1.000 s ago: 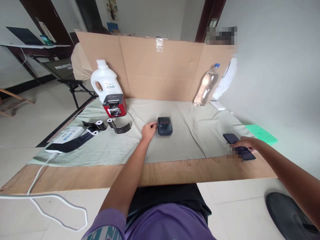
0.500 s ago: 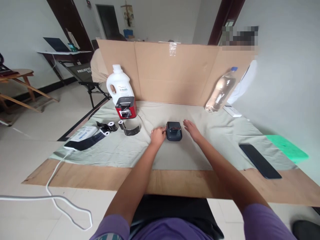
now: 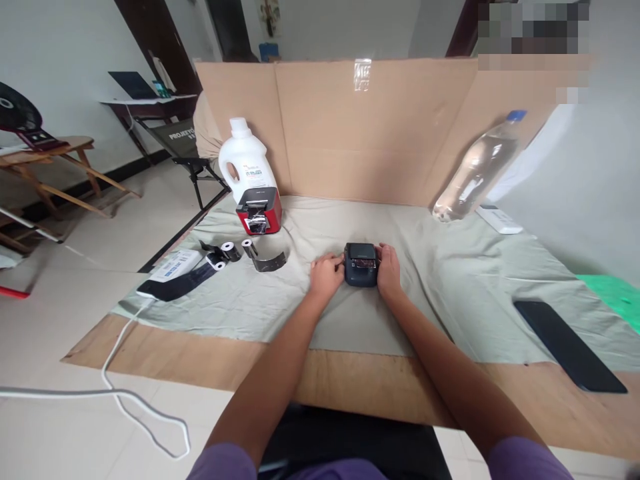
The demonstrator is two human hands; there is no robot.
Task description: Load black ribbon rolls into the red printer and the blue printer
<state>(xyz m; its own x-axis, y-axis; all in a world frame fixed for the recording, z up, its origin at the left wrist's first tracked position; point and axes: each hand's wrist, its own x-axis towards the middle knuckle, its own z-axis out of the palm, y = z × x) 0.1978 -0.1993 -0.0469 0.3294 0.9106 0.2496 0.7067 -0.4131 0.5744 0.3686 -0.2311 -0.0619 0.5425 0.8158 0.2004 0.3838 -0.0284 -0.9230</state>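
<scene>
A small black portable printer sits on the grey-green cloth in front of me, a shiny dark strip showing at the slot on its top. My left hand presses against its left side with the fingers curled. Against the right side lies my right hand, its fingers together and bent along the casing, so the printer is held between both hands. To the left are loose rolls of black paper: one roll beside a long black strip, another partly unrolled.
A red and black printer stands before a white jug. A cardboard screen closes the back, with a clear bottle leaning at right. A phone lies at the right edge. A white power strip trails a cable.
My right hand has moved left onto the printer's right side; before, it was apart from it. My left hand stays at the left side. The camera view has shifted.
</scene>
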